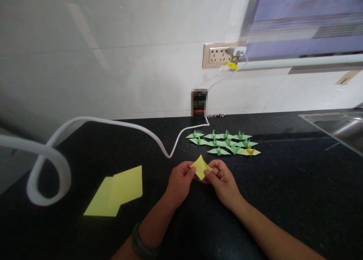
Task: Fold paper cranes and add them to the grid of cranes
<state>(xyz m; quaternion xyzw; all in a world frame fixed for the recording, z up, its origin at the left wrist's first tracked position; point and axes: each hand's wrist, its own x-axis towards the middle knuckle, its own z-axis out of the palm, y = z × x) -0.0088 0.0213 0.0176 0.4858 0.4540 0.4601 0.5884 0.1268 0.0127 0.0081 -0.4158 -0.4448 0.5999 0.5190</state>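
Between my two hands is a small piece of folded yellow paper [201, 167], its point turned away from me. My left hand [181, 180] pinches its left corner between thumb and fingers. The right corner is pinched by my right hand [224, 180], with the thumb on top. Fingers under the paper are partly hidden. Just beyond it, several green paper cranes [219, 151] stand in rows, with one yellow paper crane [250, 151] at the near right end. To the left lie overlapping yellow paper sheets [127, 185], flat on the black countertop [181, 233].
A thick white cable [136, 126] loops over the left side and runs to the wall. A phone-like device [199, 103], blurred out, leans there beside a beaded strand [217, 116]. Above is a wall socket [215, 55] with a white charger [237, 51]. A metal sink [340, 127] is at right.
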